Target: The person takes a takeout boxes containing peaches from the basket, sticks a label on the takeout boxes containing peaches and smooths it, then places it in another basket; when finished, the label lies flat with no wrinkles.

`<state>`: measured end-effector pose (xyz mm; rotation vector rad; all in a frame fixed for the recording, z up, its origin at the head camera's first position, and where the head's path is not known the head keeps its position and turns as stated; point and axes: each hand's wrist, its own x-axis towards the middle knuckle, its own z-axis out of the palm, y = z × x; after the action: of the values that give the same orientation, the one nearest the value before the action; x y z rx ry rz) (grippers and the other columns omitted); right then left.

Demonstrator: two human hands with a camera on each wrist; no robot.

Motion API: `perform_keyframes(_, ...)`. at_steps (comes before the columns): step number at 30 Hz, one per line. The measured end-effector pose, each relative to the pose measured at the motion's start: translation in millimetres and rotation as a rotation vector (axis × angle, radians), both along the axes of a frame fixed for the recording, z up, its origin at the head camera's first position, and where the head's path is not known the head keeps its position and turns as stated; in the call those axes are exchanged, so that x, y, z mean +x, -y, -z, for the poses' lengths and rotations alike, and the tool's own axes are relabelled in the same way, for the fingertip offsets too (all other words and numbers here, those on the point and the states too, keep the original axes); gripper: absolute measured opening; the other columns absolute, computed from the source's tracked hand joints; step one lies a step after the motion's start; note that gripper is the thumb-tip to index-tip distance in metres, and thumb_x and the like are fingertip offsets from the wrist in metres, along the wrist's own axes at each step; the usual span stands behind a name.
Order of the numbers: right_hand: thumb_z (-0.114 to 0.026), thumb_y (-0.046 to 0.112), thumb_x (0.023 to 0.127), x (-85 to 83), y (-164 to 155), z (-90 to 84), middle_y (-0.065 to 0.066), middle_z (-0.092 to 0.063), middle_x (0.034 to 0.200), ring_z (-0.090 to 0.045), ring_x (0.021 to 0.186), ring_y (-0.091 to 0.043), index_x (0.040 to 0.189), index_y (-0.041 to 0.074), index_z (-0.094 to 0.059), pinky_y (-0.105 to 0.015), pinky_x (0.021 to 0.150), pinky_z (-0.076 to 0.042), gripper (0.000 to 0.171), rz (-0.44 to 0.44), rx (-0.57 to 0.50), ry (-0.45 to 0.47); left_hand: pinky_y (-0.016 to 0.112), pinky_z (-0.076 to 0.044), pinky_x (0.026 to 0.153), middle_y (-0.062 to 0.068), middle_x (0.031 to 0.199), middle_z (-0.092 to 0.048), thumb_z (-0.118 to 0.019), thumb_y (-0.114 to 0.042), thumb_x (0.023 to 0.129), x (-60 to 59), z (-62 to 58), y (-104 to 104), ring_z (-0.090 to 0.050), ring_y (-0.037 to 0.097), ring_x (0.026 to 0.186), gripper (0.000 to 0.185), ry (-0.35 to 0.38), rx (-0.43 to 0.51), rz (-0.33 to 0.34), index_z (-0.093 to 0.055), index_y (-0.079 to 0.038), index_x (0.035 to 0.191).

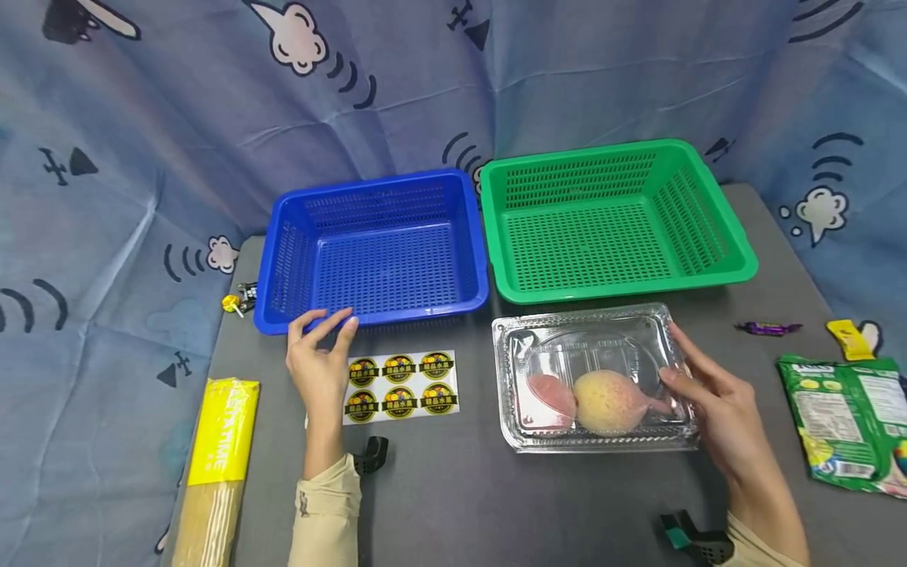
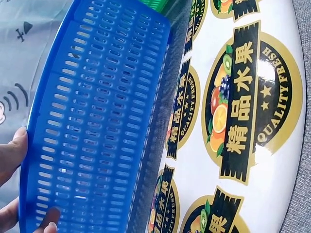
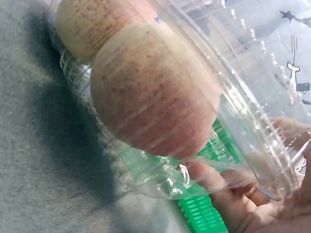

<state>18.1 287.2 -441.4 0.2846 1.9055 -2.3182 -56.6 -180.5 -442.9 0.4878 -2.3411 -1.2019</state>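
Note:
My left hand [image 1: 322, 370] is at the front left rim of the blue basket [image 1: 383, 268], pinching it between thumb and fingers. Just right of that wrist lies a white sheet of round fruit stickers [image 1: 400, 386], seen large in the left wrist view. My right hand [image 1: 723, 409] grips the right side of a clear plastic box [image 1: 517, 354], fingers at its edge and thumb on top. Inside sit peach-like fruits, one a yellow-pink peach [image 1: 609, 402]; the right wrist view shows two through the plastic. The box is tilted, its near side over the grey table.
A green basket [image 1: 623, 291] stands behind the box, beside the blue one. Pasta in a yellow pack [image 1: 225, 433] lies at left, a lollipop [image 1: 231, 303] by the blue basket. At right are a purple candy [image 1: 768, 327], a yellow packet [image 1: 850, 339] and a green bag [image 1: 825, 417].

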Motion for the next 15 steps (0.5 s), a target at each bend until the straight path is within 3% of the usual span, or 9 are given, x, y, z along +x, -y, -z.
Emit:
perform_keyframes(5,-0.068,0.007,0.103,-2.6,2.0,2.7,0.016,-0.043,0.166,-0.055,0.127,0.008,0.162,0.026,-0.045,-0.008,0.088,-0.052,0.066,0.050,0.137,0.042,0.034,-0.049,0.083,0.014,0.133,-0.067,-0.087,-0.022,0.090,-0.3,-0.2,-0.1,-0.061,0.036,0.129,0.019,-0.006,0.000,0.007,-0.086,-0.010,0.106)
perform_keyframes(6,-0.070,0.008,0.102,-3.4,3.1,2.7,0.011,-0.055,0.158,-0.058,0.119,0.005,0.161,0.026,-0.046,-0.008,0.085,-0.052,0.066,0.059,0.162,0.042,0.039,-0.050,0.088,0.014,0.132,-0.067,-0.086,-0.022,0.091,-0.4,-0.2,0.0,-0.060,0.037,0.130,0.019,-0.008,0.000,0.007,-0.086,-0.010,0.106)
perform_keyframes(8,-0.071,0.007,0.101,-4.7,5.1,2.6,0.005,-0.076,0.125,-0.062,0.098,0.000,0.161,0.025,-0.046,-0.013,0.082,-0.057,0.067,0.063,0.172,0.026,0.048,-0.048,0.100,0.015,0.132,-0.067,-0.086,-0.022,0.090,-0.6,-0.5,0.3,-0.059,0.036,0.131,0.019,-0.009,0.003,0.007,-0.086,-0.010,0.106)
perform_keyframes(9,-0.071,0.006,0.101,-5.3,6.1,2.6,0.003,-0.077,0.104,-0.063,0.088,-0.004,0.161,0.023,-0.046,-0.016,0.081,-0.060,0.068,0.059,0.163,0.012,0.052,-0.046,0.106,0.015,0.132,-0.067,-0.086,-0.022,0.090,-0.5,-0.7,0.4,-0.059,0.037,0.132,0.019,-0.009,0.004,0.006,-0.086,-0.010,0.106)
perform_keyframes(11,-0.071,0.003,0.100,-6.1,6.9,3.4,0.004,-0.062,0.075,-0.053,0.065,-0.005,0.161,0.021,-0.046,-0.025,0.073,-0.064,0.068,0.047,0.149,-0.012,0.055,-0.042,0.112,0.015,0.132,-0.067,-0.087,-0.021,0.090,-0.4,-0.8,0.7,-0.058,0.036,0.133,0.019,-0.007,0.005,0.004,-0.086,-0.009,0.106)
perform_keyframes(13,-0.070,0.003,0.101,-6.4,5.4,5.2,0.003,-0.063,0.079,-0.058,0.063,-0.004,0.162,0.020,-0.044,-0.029,0.073,-0.064,0.068,0.026,0.175,-0.013,0.056,-0.040,0.115,0.015,0.132,-0.066,-0.087,-0.021,0.090,-0.2,-1.0,0.7,-0.057,0.036,0.134,0.019,0.001,0.008,0.002,-0.086,-0.010,0.106)
perform_keyframes(15,-0.070,0.012,0.103,-6.3,2.8,6.7,0.007,-0.062,0.085,-0.059,0.071,0.000,0.163,0.027,-0.043,-0.021,0.076,-0.062,0.067,0.008,0.334,0.017,0.055,-0.040,0.115,0.014,0.133,-0.066,-0.087,-0.021,0.090,0.0,-1.1,0.8,-0.057,0.036,0.134,0.019,0.006,0.011,-0.001,-0.086,-0.010,0.106)
